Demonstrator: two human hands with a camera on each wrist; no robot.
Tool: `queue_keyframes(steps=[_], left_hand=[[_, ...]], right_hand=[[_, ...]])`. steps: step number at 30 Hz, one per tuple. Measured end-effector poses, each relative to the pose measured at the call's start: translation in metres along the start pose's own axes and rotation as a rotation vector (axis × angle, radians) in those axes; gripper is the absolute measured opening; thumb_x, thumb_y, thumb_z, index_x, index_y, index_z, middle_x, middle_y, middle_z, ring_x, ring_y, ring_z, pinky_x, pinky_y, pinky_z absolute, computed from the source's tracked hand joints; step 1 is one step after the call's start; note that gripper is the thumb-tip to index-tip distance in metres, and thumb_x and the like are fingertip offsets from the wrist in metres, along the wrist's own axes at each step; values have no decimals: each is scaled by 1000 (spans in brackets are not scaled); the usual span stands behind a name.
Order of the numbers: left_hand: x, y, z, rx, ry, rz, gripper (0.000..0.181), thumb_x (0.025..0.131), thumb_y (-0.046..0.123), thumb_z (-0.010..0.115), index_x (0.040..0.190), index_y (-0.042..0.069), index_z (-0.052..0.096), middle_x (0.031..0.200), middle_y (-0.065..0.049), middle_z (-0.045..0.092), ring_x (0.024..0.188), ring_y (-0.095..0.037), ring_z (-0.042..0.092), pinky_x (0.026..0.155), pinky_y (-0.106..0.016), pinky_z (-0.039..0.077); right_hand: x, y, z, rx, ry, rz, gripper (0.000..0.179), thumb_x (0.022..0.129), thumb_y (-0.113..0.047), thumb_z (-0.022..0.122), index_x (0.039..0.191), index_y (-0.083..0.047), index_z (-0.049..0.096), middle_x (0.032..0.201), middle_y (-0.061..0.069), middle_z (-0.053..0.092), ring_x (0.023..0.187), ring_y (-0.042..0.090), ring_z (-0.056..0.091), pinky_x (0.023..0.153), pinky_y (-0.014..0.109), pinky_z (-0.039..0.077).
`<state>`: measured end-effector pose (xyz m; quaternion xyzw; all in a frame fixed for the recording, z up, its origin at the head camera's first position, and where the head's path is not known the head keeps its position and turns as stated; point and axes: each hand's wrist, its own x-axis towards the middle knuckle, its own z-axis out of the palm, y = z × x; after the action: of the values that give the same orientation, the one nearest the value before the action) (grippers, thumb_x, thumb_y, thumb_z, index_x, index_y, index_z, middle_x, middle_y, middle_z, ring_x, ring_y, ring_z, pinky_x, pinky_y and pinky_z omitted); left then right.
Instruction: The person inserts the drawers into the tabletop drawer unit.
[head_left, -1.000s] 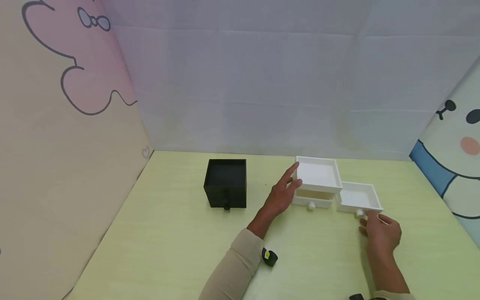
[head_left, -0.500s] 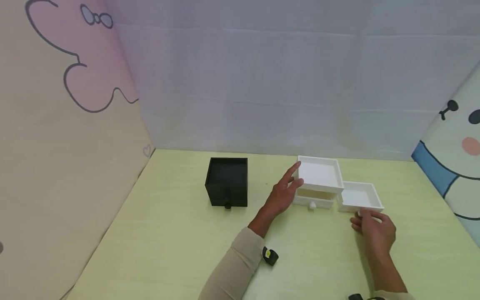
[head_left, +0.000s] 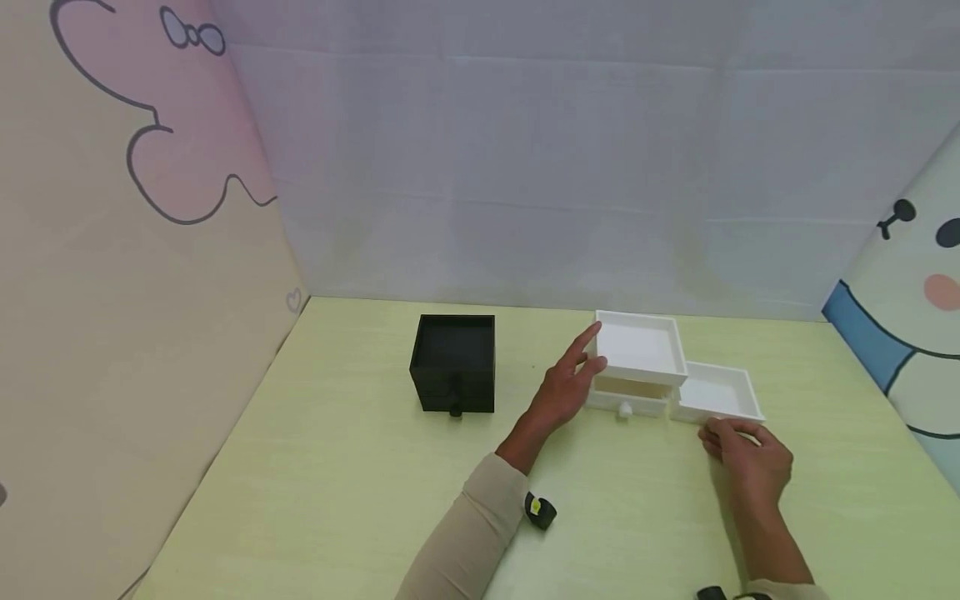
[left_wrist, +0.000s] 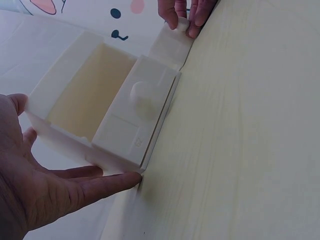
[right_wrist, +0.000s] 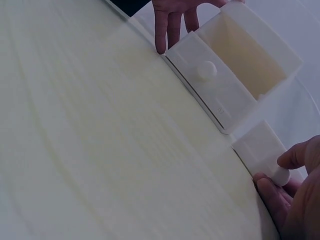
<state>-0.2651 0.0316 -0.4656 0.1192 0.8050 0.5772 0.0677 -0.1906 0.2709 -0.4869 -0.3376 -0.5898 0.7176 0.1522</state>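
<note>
A small white drawer box [head_left: 637, 343] stands at the right back of the table, its upper slot open and its lower drawer [head_left: 633, 406] in place with a round knob. My left hand [head_left: 564, 392] steadies the box's left side, fingers spread along that wall and thumb at the top front edge. To the right of the box, a loose white drawer [head_left: 720, 392] lies flat on the table. My right hand [head_left: 750, 458] pinches this drawer's round knob [right_wrist: 281, 176] between thumb and fingers, as the right wrist view shows.
A black drawer box [head_left: 453, 362] with a knob in front stands left of the white one. The pale yellow table [head_left: 337, 467] meets a light back wall [head_left: 487, 183] just behind both boxes. Printed side walls rise left and right.
My right hand has shifted a little to the left and taken the knob of the loose drawer, which has slid slightly left. My left hand stays at the box.
</note>
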Motion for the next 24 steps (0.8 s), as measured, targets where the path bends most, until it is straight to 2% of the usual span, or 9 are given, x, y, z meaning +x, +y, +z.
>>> queue_keyframes(steps=[3, 24], left_hand=[[0, -1, 0, -3, 4, -4, 48, 100, 57, 40, 145, 65, 25, 151, 6, 46, 135, -19, 46, 101, -59, 40], [-2, 0, -1, 0, -1, -6, 48, 100, 58, 39, 146, 65, 24, 152, 9, 43, 136, -18, 46, 101, -58, 40]], right_hand=[[0, 0, 0, 20, -6, -1, 16, 84, 3, 71, 72, -9, 70, 62, 0, 70, 57, 11, 70, 57, 24, 56], [-2, 3, 0, -33, 16, -35, 13, 82, -2, 75, 72, -9, 71, 62, -2, 71, 58, 8, 70, 57, 21, 55]])
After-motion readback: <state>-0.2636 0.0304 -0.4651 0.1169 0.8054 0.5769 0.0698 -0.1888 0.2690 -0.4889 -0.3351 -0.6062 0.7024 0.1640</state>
